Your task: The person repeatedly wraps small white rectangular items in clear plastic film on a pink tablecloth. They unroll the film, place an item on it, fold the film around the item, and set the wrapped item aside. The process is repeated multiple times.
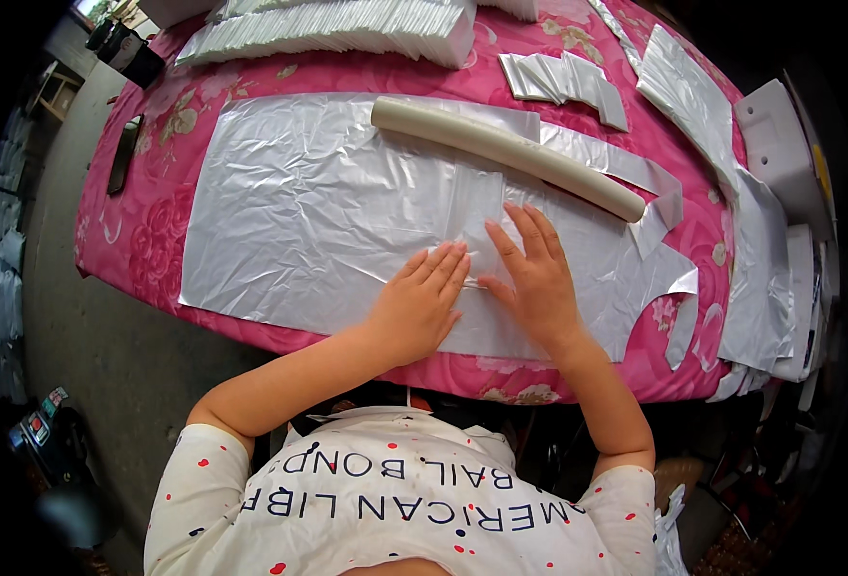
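Left hand rests flat, fingers together, on a silvery plastic sheet — right hand lies beside it, thumb and fingers apart, touching the same sheet.

Small workshop, by its stacked plastic bags

We find the large silver-white plastic bag thin, glossy and wrinkled across its surface. We record the long beige cylindrical tube as smooth with a low sheen; whether plastic or card, we cannot tell. We note the pink floral covering as cloth-like, the grey floor matt, and the black slim rectangular device smooth-faced.
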Demonstrator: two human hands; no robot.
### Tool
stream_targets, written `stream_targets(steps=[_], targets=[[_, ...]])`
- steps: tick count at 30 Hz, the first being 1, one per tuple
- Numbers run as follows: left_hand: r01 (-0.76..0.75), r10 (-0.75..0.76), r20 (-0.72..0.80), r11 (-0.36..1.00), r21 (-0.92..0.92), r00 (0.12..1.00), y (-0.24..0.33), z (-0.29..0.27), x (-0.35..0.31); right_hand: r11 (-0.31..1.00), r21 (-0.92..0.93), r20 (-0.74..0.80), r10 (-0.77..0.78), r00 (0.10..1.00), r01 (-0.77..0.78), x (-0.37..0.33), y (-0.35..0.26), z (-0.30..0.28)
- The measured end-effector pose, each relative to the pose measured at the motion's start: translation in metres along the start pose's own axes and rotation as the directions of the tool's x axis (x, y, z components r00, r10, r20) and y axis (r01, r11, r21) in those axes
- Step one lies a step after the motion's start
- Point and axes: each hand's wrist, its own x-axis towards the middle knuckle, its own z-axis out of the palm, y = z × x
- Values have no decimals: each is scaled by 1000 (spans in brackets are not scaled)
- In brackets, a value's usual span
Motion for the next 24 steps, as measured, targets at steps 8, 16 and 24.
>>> stream_targets(steps=[8,16,24], targets=[[-260,264,-147,964,47,953,-28,-11,9,967,214,226,-188,956,140,13,37,2],[-254,194,-224,926,-279,955,-23,-15,-1,939,286,115,-233,966,192,8,32,9],[-244,221,-121,939,-243,968,-16,-20,-28,911,381,79,-204,976,160,-31,5,6]])
